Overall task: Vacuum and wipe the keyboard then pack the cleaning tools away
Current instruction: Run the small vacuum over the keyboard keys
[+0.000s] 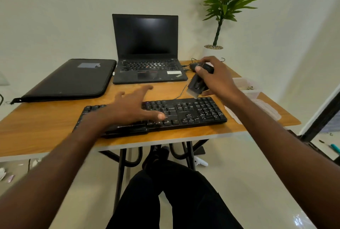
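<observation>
The keyboard (pixel 156 116), black and full-size, lies along the near edge of the wooden surface (pixel 46 118), its right end angled slightly away from the person. A thin cable runs from its far edge toward the back of the surface.

Left hand (pixel 132 107): fingers spread wide and straight, palm down over the left and middle part of the keyboard. It holds nothing. Whether the palm presses on the keys or hangs just above them cannot be told.

Right hand (pixel 215 76): fingers and thumb curled round the small black handheld vacuum (pixel 197 85). The vacuum is tilted, its pale brush nozzle pointing down at the far right corner of the keyboard, at or just above the keys there; contact cannot be confirmed.

Behind the keyboard stands an open laptop (pixel 147 53) with a dark screen. To its left lies a black zipped sleeve (pixel 73 79), flat on the surface. At the right edge of the surface sit clear plastic containers (pixel 248 87), partly hidden by the right forearm; their contents are too blurred to name. A potted plant (pixel 222 7) stands in the corner beyond the surface. The person is seated, dark-trousered legs under the surface.
</observation>
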Available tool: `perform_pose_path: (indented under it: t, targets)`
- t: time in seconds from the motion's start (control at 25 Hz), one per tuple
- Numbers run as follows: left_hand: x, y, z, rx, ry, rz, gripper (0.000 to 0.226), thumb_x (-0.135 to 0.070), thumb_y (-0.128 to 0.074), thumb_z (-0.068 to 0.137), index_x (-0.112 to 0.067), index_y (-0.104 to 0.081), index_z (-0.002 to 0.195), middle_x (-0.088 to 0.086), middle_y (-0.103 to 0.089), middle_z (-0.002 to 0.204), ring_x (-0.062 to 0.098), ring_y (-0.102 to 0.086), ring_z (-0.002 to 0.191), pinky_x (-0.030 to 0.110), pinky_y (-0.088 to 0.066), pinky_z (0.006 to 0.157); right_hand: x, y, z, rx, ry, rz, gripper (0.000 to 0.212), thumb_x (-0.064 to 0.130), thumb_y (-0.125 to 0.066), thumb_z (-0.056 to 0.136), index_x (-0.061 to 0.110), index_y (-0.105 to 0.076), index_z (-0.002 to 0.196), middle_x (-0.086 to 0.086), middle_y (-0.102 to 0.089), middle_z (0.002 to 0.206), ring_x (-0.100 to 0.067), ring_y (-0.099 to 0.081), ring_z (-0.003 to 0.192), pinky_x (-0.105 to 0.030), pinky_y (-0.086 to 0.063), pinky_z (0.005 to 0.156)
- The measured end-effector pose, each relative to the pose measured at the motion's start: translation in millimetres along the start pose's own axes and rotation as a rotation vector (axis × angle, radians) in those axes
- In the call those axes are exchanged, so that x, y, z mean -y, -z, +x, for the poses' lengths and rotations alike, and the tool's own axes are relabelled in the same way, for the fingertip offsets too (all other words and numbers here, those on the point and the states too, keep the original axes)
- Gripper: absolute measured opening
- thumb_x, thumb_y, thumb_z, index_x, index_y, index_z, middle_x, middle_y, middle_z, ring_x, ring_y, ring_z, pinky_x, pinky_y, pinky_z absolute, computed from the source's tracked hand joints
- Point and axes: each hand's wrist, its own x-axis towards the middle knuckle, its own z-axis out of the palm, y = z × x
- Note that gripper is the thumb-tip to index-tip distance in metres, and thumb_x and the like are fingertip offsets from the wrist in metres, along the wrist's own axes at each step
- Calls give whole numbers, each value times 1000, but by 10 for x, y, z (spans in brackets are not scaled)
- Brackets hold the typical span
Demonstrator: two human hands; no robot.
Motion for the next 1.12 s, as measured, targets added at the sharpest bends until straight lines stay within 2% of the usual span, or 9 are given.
perform_pose_path:
  t: [0.08,0.16,0.24,0.44,0.64,0.76,0.92,1.04,1.12]
  targets:
    - [394,252,-162,-17,6,-173,146,-106,-62,41,-43,-16,164,-2,-29,172,32,-31,155,56,-30,122,39,-192,-63,102,-180,260,32,34,-64,100,24,-58,130,-10,-66,121,-28,-75,94,-35,-62,60]
    - [805,335,-391,-56,62,-258,151,-104,-68,35,-43,-19,163,-3,-28,171,28,-29,155,51,-34,119,96,-428,-113,234,-367,484,43,34,-70,96,16,-57,133,-16,-71,117,-30,-76,94,-32,-60,61]
    - [1139,283,-596,-106,114,-299,154,-102,-71,30,-41,-21,163,-2,-27,171,26,-31,153,44,-36,116,173,-684,-152,341,-400,585,51,24,-78,89,13,-56,134,-18,-71,120,-30,-76,96,-30,-59,61]
    - [1610,61,-838,-160,132,-525,166,-83,-92,27,-43,-7,165,-1,-24,173,21,-28,157,41,-32,124,506,-1488,-246,448,-122,357,63,3,-78,87,30,-53,138,-7,-63,121,-27,-73,97,-33,-63,69]
    - [1665,-16,-788,-173,77,-521,168,-67,-102,35,-61,14,157,-3,-27,172,18,-39,152,47,-36,125,780,-2241,-261,535,144,173,69,3,-77,86,32,-51,143,10,-49,124,-23,-71,99,-31,-64,66]
    - [1662,-29,-783,-228,96,-486,166,-67,-102,40,-61,16,156,-3,-40,164,16,-50,143,47,-42,121,838,-2574,-296,482,342,57,70,13,-81,84,32,-51,144,5,-56,129,-19,-66,107,-31,-64,75]
    - [1663,-53,-792,-268,68,-499,165,-65,-102,46,-60,22,155,-3,-45,161,14,-52,142,46,-43,120,815,-2628,-348,444,549,-104,71,21,-81,83,32,-52,147,5,-64,134,-4,-62,106,-9,-52,82]
    - [1666,-57,-787,-280,82,-500,167,-70,-101,40,-63,21,154,-1,-48,158,17,-54,140,48,-44,119,804,-2370,-337,575,622,-241,70,16,-79,84,38,-53,146,8,-65,135,-3,-65,100,-14,-55,81]
    - [1656,-56,-783,-283,94,-489,167,-72,-100,38,-63,20,153,1,-46,159,19,-53,141,49,-44,119,871,-2235,-264,603,676,-427,71,14,-78,84,38,-53,146,5,-64,136,-8,-64,109,-21,-56,87]
